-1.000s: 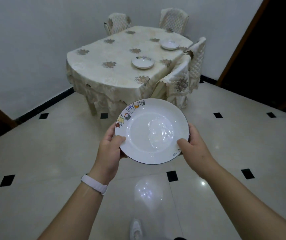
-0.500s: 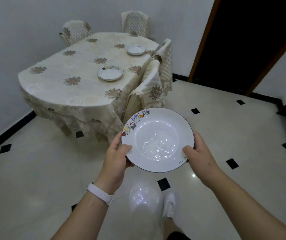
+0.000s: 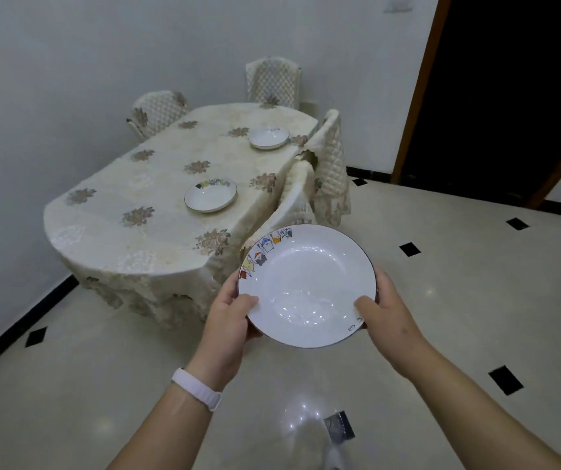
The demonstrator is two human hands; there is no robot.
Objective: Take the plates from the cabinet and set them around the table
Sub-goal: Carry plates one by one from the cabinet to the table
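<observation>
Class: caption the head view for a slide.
Left hand and right hand hold a white painted-rim ceramic plate facing the oval cloth-covered table, set with a nearer plate and farther plate.

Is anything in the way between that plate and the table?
Only a covered chair, tucked against the right side of the table, just beyond the plate held by the left hand and right hand. The floor toward the table's rounded near end looks open.

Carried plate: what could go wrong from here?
1. The plate is gripped only at its rim by the left hand and right hand, over glossy tile floor; a slip would likely break it.
2. The draped chair stands between it and the table; the plate could catch on it.
</observation>
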